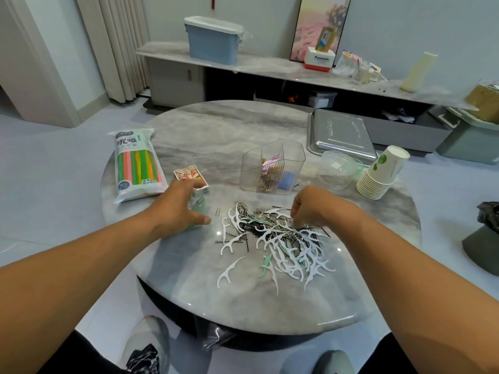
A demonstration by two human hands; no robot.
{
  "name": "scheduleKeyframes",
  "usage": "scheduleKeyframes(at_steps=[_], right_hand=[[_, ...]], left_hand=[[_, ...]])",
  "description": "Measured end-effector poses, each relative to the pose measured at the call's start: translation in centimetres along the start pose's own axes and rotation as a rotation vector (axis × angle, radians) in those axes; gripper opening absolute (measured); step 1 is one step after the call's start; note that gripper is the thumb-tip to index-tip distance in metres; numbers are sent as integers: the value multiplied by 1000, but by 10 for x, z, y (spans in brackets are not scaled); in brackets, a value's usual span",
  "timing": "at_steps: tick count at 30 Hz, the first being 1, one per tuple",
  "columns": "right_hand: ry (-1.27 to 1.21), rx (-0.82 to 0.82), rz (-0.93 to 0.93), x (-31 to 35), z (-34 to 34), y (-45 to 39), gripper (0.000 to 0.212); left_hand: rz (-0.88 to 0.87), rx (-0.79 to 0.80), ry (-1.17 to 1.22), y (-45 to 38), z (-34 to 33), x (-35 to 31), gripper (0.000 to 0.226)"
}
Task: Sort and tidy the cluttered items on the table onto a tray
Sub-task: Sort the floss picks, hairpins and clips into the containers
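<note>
A heap of white floss picks, black hairpins and metal clips [280,238] lies in the middle of the round marble table [205,136]. My right hand [310,206] hovers over the heap's far edge with fingers curled down into it, pinching at small pieces. My left hand [181,206] wraps around a pale green container [198,203] left of the heap. A steel tray [340,134] sits at the table's far right. A clear divided organizer [272,166] holds clips and pins behind the heap.
A pack of coloured straws [137,164] lies at the left, with a card box [189,176] beside it. A clear plastic bowl [339,168] and a stack of paper cups [380,174] sit at the right. One loose paper clip [217,211] lies near my left thumb.
</note>
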State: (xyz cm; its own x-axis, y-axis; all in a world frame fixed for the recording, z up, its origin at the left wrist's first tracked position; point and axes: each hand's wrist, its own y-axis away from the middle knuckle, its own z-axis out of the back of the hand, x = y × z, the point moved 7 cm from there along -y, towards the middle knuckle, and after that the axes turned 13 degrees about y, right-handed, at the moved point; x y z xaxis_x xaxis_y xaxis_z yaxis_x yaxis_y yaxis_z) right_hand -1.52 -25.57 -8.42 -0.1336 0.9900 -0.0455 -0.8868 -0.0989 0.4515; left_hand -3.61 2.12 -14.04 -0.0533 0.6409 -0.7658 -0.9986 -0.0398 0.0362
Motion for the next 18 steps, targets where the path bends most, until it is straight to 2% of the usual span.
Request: scheduleKeyframes(at_steps=[6, 9, 11, 14, 16, 18], right_hand=[[-111, 133, -32, -15, -19, 4, 38], [-124, 165, -16, -16, -30, 4, 36], [-112, 173, -9, -20, -33, 3, 32], [-30, 183, 13, -26, -33, 3, 29], [-4, 211, 21, -32, -36, 6, 32], [-2, 237, 0, -41, -43, 10, 35]], left_hand=[[29, 55, -66, -2, -9, 0, 108], [-35, 12, -160, -2, -7, -17, 120], [-153, -57, -195, 1, -6, -40, 110], [-319, -74, -118, 9, -14, -78, 78], [-337, 39, -54, 14, -33, -96, 53], [-298, 199, -52, 19, -58, -104, 39]])
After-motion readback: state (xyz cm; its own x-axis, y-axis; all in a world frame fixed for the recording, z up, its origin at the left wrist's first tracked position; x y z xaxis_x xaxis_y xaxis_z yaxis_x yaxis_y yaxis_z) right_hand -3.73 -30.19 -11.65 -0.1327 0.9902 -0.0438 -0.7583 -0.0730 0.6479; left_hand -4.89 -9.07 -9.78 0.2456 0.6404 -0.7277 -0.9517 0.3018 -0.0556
